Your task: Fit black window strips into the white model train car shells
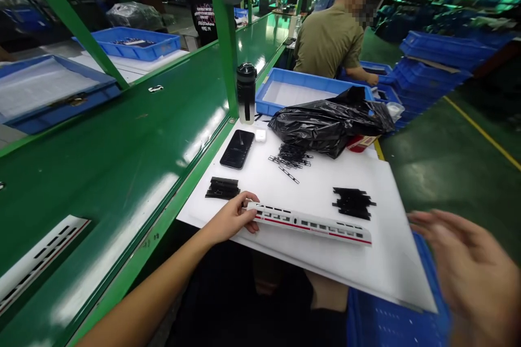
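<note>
My left hand [240, 214] is closed around the left end of a white toy train carriage shell [311, 225] with a red stripe and window openings. The shell lies across the front of a white work board [260, 249]. Blurred by motion, my right hand [468, 265] is off the board's right edge, and whether it holds anything is unclear. Behind the shell are a stack of black plastic parts [222, 187] on the left, another black stack [353, 203] on the right, and a heap of thin black window frames [291, 157] in the middle.
A phone [237, 149], a small white case [260, 135] and a bottle [246, 92] stand at the back left. A black plastic bag [331, 122] lies before a blue tray [301, 78]. A green conveyor [134, 168] carries another shell [40, 257]. A co-worker [329, 38] sits beyond.
</note>
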`<state>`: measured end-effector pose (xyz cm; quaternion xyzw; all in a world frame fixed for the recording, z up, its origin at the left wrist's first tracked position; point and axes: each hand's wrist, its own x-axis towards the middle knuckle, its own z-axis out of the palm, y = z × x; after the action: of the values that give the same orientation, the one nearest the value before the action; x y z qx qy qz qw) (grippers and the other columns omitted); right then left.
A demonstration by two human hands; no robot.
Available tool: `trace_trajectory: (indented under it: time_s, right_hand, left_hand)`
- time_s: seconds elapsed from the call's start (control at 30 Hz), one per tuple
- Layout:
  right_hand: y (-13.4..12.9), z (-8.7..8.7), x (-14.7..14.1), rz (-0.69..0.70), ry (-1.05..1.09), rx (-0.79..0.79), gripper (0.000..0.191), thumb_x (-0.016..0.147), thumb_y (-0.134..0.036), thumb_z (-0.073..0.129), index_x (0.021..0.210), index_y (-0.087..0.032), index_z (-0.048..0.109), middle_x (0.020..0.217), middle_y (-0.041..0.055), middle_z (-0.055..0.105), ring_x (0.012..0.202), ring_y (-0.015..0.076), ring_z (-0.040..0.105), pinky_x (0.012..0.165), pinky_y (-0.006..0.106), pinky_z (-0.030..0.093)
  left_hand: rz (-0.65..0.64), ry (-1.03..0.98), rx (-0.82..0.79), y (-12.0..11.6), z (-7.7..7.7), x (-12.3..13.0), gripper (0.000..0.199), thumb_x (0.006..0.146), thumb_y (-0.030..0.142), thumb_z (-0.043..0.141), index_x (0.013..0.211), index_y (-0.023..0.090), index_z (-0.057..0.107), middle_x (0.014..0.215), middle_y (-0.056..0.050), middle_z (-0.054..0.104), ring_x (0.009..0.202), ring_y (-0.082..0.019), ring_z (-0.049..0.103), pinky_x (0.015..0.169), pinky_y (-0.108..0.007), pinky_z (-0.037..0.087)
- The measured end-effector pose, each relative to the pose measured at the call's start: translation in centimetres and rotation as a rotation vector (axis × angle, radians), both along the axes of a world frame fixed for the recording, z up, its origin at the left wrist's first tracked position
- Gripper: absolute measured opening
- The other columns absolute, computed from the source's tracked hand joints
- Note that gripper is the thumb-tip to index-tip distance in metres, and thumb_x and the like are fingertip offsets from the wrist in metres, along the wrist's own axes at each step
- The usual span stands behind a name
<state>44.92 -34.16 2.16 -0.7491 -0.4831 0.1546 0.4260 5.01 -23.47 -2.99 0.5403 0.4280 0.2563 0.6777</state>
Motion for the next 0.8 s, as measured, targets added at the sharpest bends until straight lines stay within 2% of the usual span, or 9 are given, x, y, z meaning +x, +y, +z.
trace_trajectory:
  time_s: [0.07,0.13,0.17,0.27,0.37,0.47,0.57,0.7,0.8]
  right_hand:
    - [4.0,1.1,-3.3,0.165,-0.023,-0.096,0.037,0.087,-0.052,0.059,0.115,-0.03,0.066,0.111,0.0076,0.072,0.103,0.0307,0.068,0.092,0.049,0.055]
    - [8.4,1.2,-6.6,0.414,-0.219,-0.252,0.035,0.093,-0.046,0.052,0.115,-0.024,0.068,0.116,0.0087,0.071,0.104,0.0254,0.067,0.089,0.04,0.055]
    - [10.6,0.8,-8.1,0.473,-0.256,-0.287,0.032,0.092,-0.043,0.054,0.113,-0.023,0.069,0.115,0.0084,0.072,0.102,0.0234,0.067,0.088,0.037,0.054]
    - [15.6,-1.1,-11.4,0.536,-0.349,-0.353,0.024,0.089,-0.035,0.061,0.106,-0.02,0.071,0.103,0.0079,0.073,0.093,0.0212,0.067,0.084,0.034,0.052]
    - [17.8,-2.7,-13.3,0.534,-0.461,-0.395,0.022,0.089,-0.036,0.065,0.099,-0.016,0.068,0.102,0.0079,0.069,0.093,0.0208,0.064,0.084,0.039,0.051]
    - [17.9,-2.7,-14.4,0.542,-0.522,-0.395,0.022,0.093,-0.037,0.061,0.096,-0.015,0.065,0.101,0.0056,0.067,0.093,0.0184,0.063,0.085,0.04,0.051]
    - [16.3,-1.1,-14.5,0.53,-0.513,-0.358,0.017,0.095,-0.028,0.054,0.092,-0.016,0.066,0.094,0.0078,0.069,0.09,0.0211,0.063,0.082,0.038,0.049]
    - [11.6,1.6,-13.2,0.522,-0.396,-0.298,0.027,0.1,-0.032,0.042,0.101,-0.022,0.067,0.09,0.0039,0.071,0.078,0.0178,0.065,0.073,0.03,0.049]
    - [7.1,2.1,-12.6,0.531,-0.123,-0.306,0.033,0.097,-0.046,0.047,0.1,-0.023,0.07,0.081,0.0016,0.07,0.066,0.0154,0.063,0.062,0.027,0.05]
  left_hand:
    - [-0.024,0.029,0.019,0.0,-0.2,0.3,0.031,0.093,0.035,0.056,0.119,0.017,0.051,0.073,-0.005,0.072,0.064,-0.019,0.072,0.066,-0.033,0.06]
    - [-0.048,0.046,0.013,0.2,-0.1,0.3,0.034,0.094,0.034,0.054,0.123,0.017,0.053,0.071,-0.005,0.071,0.065,-0.02,0.073,0.065,-0.033,0.06]
    - [-0.058,0.047,0.009,0.3,0.0,0.3,0.035,0.094,0.034,0.053,0.124,0.016,0.054,0.07,-0.005,0.071,0.065,-0.02,0.073,0.066,-0.032,0.06]
    - [-0.077,0.038,0.016,0.4,0.5,0.1,0.036,0.094,0.034,0.052,0.124,0.014,0.057,0.071,-0.006,0.071,0.065,-0.02,0.073,0.065,-0.031,0.06]
    - [-0.079,0.038,0.021,0.3,1.1,-0.1,0.035,0.093,0.033,0.053,0.122,0.014,0.058,0.075,-0.007,0.071,0.066,-0.02,0.073,0.066,-0.031,0.06]
    - [-0.081,0.019,-0.029,0.2,1.4,0.2,0.034,0.091,0.032,0.055,0.12,0.013,0.059,0.076,-0.007,0.071,0.069,-0.023,0.075,0.067,-0.033,0.061]
    - [-0.086,-0.034,-0.087,0.0,1.5,1.1,0.035,0.091,0.033,0.057,0.12,0.014,0.059,0.088,-0.009,0.071,0.077,-0.026,0.076,0.074,-0.038,0.062]
    - [-0.077,-0.086,-0.063,-0.7,1.2,2.2,0.039,0.09,0.037,0.061,0.123,0.017,0.062,0.113,-0.011,0.067,0.084,-0.024,0.075,0.084,-0.038,0.06]
    - [-0.054,-0.075,-0.031,-0.9,0.8,2.4,0.04,0.092,0.042,0.058,0.125,0.02,0.063,0.126,-0.012,0.062,0.08,-0.021,0.075,0.079,-0.034,0.06]
